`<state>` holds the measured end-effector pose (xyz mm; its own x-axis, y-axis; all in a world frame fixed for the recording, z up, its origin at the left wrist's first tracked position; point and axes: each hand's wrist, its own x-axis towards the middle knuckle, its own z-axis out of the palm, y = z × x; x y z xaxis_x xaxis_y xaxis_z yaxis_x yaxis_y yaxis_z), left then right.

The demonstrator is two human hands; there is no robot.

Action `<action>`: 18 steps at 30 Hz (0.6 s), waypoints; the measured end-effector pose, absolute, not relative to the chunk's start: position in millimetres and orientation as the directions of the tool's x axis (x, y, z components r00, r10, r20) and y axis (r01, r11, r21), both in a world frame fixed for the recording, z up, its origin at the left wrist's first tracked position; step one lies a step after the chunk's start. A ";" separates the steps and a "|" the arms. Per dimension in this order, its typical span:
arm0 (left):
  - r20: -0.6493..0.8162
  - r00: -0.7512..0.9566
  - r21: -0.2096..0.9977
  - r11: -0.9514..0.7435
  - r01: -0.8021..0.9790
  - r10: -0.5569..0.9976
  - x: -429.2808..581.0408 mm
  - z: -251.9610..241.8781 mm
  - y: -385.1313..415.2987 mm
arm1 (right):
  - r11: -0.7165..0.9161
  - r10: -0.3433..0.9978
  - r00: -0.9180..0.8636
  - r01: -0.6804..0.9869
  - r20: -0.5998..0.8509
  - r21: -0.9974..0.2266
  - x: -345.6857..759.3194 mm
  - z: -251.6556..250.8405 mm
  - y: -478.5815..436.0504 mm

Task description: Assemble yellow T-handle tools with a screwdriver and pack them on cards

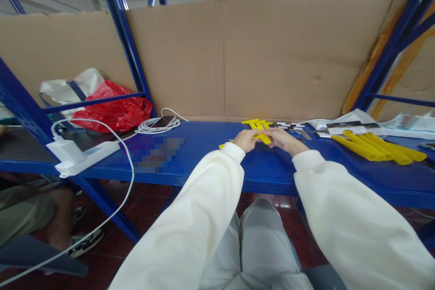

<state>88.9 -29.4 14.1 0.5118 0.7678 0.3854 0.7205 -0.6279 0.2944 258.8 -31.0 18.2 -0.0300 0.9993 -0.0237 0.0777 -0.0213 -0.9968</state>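
Above the blue tabletop (204,145), my left hand (246,140) and my right hand (284,139) meet around a small yellow plastic piece (263,138). Fingers of both hands are closed on it from either side, and they hide part of its shape. Just beyond my fingertips lie several yellow T-shaped pieces (257,123). A bit of yellow (221,146) and a thin dark rod show beside my left wrist, partly covered by the hand. Small black, white and metal parts (288,126) are spread behind my right hand.
Several long yellow hollow handles (379,147) lie at the right, near plastic bags and flat packages. To the left are a coiled white cable (158,126), a red bag (113,106) and a power strip (88,158). Cardboard (272,59) walls the back. Another person's legs show lower left.
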 end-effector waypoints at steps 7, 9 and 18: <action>0.408 0.489 0.238 -0.607 0.758 0.771 89.1 15.1 -29.0 | -0.100 0.987 -0.121 0.061 -0.107 -0.993 263.2 25.5 -37.4; 0.409 0.507 0.212 -0.619 0.756 0.759 89.2 14.0 -28.1 | -0.100 0.989 -0.106 0.064 -0.107 -0.993 263.2 25.2 -38.3; 0.393 0.565 0.087 -0.641 0.763 0.726 92.2 13.6 -32.5 | -0.062 0.993 -0.100 0.017 -0.064 -0.998 267.5 20.4 -31.3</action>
